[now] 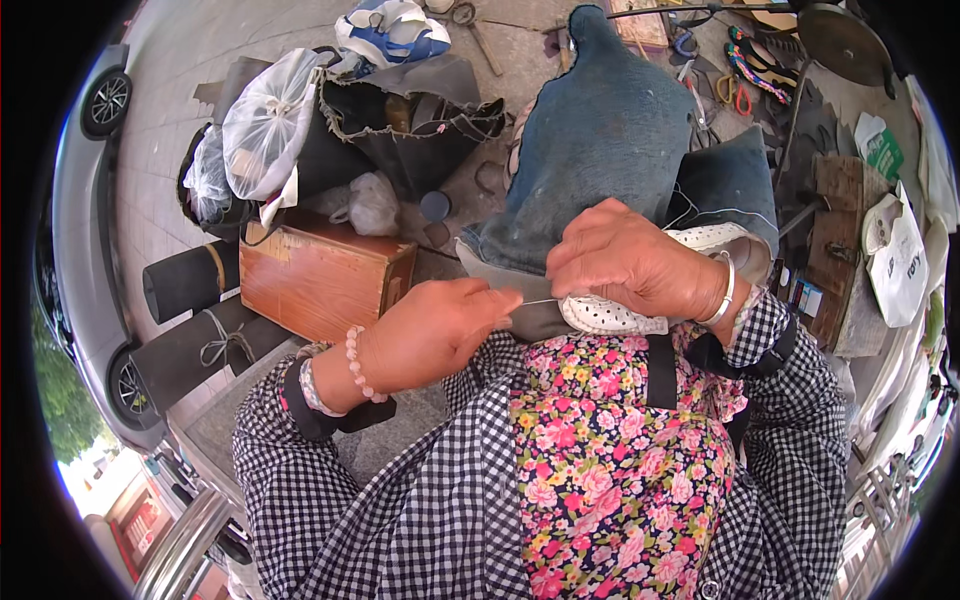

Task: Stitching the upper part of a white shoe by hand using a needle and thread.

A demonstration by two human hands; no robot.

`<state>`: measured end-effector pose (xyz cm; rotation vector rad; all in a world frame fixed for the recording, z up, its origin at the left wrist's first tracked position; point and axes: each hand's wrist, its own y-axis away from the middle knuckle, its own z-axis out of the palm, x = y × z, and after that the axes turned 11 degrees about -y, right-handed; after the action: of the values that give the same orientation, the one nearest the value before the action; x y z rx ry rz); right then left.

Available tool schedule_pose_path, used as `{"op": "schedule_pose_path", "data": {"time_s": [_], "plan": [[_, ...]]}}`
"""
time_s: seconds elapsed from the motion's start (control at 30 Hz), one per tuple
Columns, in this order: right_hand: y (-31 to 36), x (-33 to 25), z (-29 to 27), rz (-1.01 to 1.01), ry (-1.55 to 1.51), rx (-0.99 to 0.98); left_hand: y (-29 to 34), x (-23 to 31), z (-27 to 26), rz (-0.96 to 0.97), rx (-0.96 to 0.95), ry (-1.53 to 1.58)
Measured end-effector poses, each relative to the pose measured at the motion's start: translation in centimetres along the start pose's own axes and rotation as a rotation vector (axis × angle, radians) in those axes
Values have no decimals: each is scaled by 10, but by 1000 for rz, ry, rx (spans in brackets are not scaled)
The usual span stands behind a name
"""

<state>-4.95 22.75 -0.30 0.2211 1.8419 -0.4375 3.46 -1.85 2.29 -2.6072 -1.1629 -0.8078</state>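
Note:
A white shoe with small punched holes [608, 317] rests on my lap, over a worn blue denim cloth [610, 130]. My right hand [635, 258] is closed on the shoe's upper and covers its middle. Just left of it, my left hand [435, 330] is closed in a pinch on a thin white thread [540, 301], which stretches taut between the two hands. Whether the right fingers also hold a needle is hidden.
On the left stand a wooden box [315, 275], dark rolled sheets [190, 350] and a black bag [400, 130] with plastic bags beside it. Scissors [735, 92], a wooden crate [838, 235] and a round metal part [845, 45] are on the right. A parked car [85, 230] is beyond.

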Motion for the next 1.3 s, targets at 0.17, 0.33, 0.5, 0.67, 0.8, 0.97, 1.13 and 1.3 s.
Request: {"op": "schedule_pose_path", "data": {"time_s": [0.17, 0.33, 0.5, 0.67, 0.8, 0.97, 1.13, 1.3], "plan": [[8, 0, -1, 18, 6, 3, -8, -22, -19, -452, -484, 929], [14, 1, -7, 18, -24, -1, 46, -44, -27, -793, -758, 1192], [8, 5, -23, 94, -204, -61, 37, -21, -4, -486, -177, 939], [-1, 9, -25, 142, -259, -113, 0, 1, 33, -354, 176, 1250], [-5, 7, -24, 112, -193, -148, -21, 7, 46, -163, 325, 1610], [-3, 7, -22, 92, -190, -139, -31, 11, 46, -109, 371, 1794], [-3, 7, -23, 86, -148, -151, -27, 10, 43, -229, 403, 1721], [-2, 6, -22, 91, -114, -161, -24, 10, 44, -308, 452, 1778]]}}
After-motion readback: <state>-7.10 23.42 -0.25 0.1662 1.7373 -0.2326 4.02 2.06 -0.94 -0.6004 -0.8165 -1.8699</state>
